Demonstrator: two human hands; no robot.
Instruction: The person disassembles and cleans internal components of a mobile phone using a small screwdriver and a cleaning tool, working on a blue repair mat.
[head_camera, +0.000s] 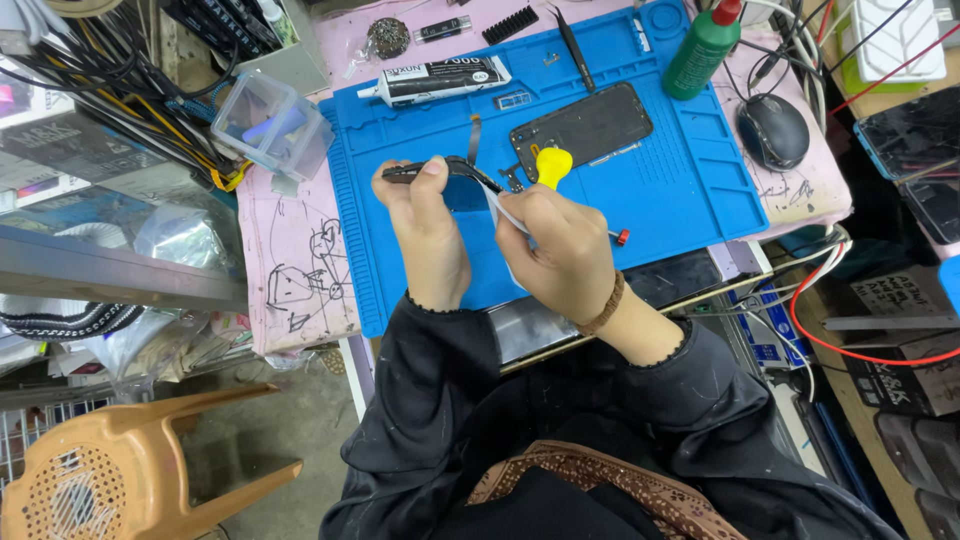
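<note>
The left hand (428, 235) is closed around a thin black curved part (450, 168), its thumb pressed on top and the fingers curled under it. The right hand (560, 250) is clenched around a slim white tool (508, 214) whose tip meets the black part just beside the left thumb. Both hands hover over the near half of the blue mat (690, 190) on the table, close together and almost touching. Just beyond the right hand lies a dark phone (585, 125) face down, with a yellow pick (552, 163) at its near edge. A glue tube (440, 80), tweezers (575, 48) and a green bottle (703, 50) line the far edge. A clear box (272, 125) sits at the mat's left edge, a mouse (772, 130) off its right.
</note>
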